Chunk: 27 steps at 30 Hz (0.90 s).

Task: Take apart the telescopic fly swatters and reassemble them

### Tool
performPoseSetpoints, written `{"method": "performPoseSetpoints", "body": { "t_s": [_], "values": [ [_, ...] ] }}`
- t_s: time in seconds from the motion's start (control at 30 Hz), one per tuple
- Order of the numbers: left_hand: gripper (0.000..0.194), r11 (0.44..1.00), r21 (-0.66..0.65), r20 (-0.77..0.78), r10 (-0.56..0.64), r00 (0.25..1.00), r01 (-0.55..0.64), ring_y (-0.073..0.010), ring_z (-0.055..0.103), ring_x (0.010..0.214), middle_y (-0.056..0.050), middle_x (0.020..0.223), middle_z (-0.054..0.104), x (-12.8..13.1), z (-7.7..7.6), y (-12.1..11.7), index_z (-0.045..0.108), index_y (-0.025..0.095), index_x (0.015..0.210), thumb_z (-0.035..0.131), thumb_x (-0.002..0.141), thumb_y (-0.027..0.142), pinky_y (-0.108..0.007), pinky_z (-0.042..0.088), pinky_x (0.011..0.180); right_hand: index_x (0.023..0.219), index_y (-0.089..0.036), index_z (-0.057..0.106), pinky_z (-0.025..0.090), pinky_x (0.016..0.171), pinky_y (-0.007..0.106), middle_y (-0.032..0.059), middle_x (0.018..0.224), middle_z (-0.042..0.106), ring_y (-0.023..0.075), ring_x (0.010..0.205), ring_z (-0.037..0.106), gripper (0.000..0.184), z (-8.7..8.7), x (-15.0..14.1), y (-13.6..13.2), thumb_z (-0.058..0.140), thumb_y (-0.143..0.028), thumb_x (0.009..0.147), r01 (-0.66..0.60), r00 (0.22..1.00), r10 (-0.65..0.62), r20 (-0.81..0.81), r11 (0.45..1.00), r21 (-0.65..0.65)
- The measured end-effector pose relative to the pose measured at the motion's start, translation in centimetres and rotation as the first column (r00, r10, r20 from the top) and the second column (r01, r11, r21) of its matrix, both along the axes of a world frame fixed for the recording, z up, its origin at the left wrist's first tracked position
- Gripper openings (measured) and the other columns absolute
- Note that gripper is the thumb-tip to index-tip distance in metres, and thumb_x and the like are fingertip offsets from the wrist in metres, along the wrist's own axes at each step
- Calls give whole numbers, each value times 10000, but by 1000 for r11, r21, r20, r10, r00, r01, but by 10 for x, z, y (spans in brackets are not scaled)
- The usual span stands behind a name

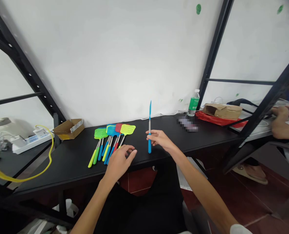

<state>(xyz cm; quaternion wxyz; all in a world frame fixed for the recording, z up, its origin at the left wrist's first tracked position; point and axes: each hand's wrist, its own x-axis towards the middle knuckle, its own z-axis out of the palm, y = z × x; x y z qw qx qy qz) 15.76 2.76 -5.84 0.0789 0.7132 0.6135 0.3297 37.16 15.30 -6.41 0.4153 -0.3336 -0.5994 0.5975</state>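
Observation:
My right hand (161,139) grips a blue fly swatter (149,147) near the top of its handle. The swatter stands upright with its blue head turned edge-on, above the black table. My left hand (120,162) hovers near the table's front edge, holding nothing, its thumb apart from the loosely bent fingers. Beside and partly behind it lies a row of several overlapping fly swatters, among them a green one (100,133), a blue one (112,130) and a yellow-green one (128,129). Their handles point toward me, and my left hand hides some of the handle ends.
On the black table (69,159) stand an open cardboard box (70,128) at left and a water bottle (194,103) at back right. A yellow cable (50,152) curves along the left. Metal posts frame both sides. At far right another person's arm (282,122) shows.

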Motion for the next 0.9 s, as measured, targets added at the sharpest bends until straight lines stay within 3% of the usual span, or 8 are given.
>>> {"method": "performPoseSetpoints", "body": {
  "t_s": [0.1, 0.27, 0.47, 0.6, 0.73, 0.9],
  "values": [
    [310, 988, 99, -234, 142, 962, -121, -254, 648, 981, -66, 1104, 695, -22, -1, 5, 693, 221, 1064, 498, 937, 427, -352, 471, 842, 1070, -116, 695, 460, 432, 178, 58, 789, 721, 78, 492, 555, 327, -1, 27, 19, 754, -250, 777, 84, 988, -94, 120, 993, 86],
    [333, 957, 92, -453, 286, 844, -275, -314, 649, 986, -117, 1126, 689, -45, -7, 11, 711, 189, 1102, 510, 913, 376, -395, 468, 851, 1069, -96, 688, 472, 423, 201, 77, 780, 732, 106, 492, 578, 361, -9, 72, 44, 763, -262, 758, 264, 906, -307, 291, 948, 179],
    [330, 944, 102, -521, 319, 792, -313, -346, 645, 976, -149, 1071, 690, -44, -12, 13, 748, 177, 1062, 535, 889, 361, -429, 473, 856, 905, -134, 743, 507, 536, 231, 78, 781, 747, 145, 561, 646, 202, -17, 98, 55, 686, -290, 790, 234, 679, -374, 631, 926, 297],
    [310, 931, 112, -549, 349, 759, -348, -345, 643, 977, -149, 1038, 679, -40, -12, 13, 736, 181, 1046, 548, 884, 366, -415, 481, 825, 963, -161, 764, 492, 610, 259, 74, 734, 739, 191, 630, 678, 257, -14, 105, 55, 699, -301, 757, 270, 565, -444, 696, 896, 352],
    [308, 921, 111, -546, 371, 752, -374, -343, 641, 948, -154, 1018, 672, -40, -12, 12, 730, 163, 999, 544, 893, 384, -422, 476, 814, 1056, -175, 765, 481, 725, 294, 107, 883, 759, 257, 847, 709, 345, -10, 109, 54, 675, -358, 777, 256, 389, -531, 753, 847, 466],
    [293, 922, 117, -536, 373, 758, -370, -335, 633, 919, -138, 956, 661, -42, -15, 12, 734, 173, 853, 533, 894, 382, -418, 462, 793, 1044, -193, 766, 476, 732, 289, 98, 962, 760, 256, 891, 708, 319, -12, 113, 54, 691, -337, 769, 256, 400, -507, 763, 861, 439]
  ]
}}
